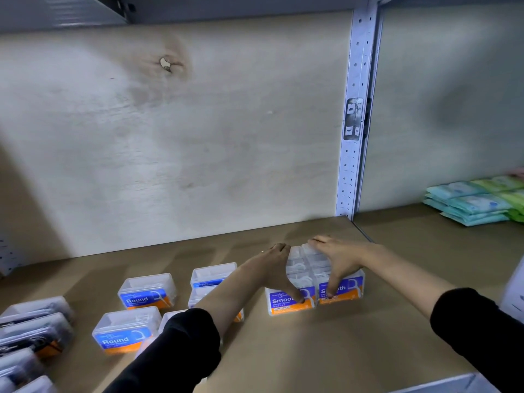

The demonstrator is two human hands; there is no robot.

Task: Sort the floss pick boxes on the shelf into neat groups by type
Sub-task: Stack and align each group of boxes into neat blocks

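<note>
Right of centre on the shelf [340,353], the left hand [279,268] and right hand [338,258] held the Smooth boxes [280,302] in a tight grip, apparently to square them into one block, well apart from the Round boxes [143,296] at lower left.

Round boxes [146,290] left of Smooth boxes [302,266] on shelf [312,350], packets [470,202] far right.

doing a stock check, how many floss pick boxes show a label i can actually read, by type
Round boxes: 2
Smooth boxes: 2
Total: 4
Other boxes: labels hidden or blurred, not counted.
</note>
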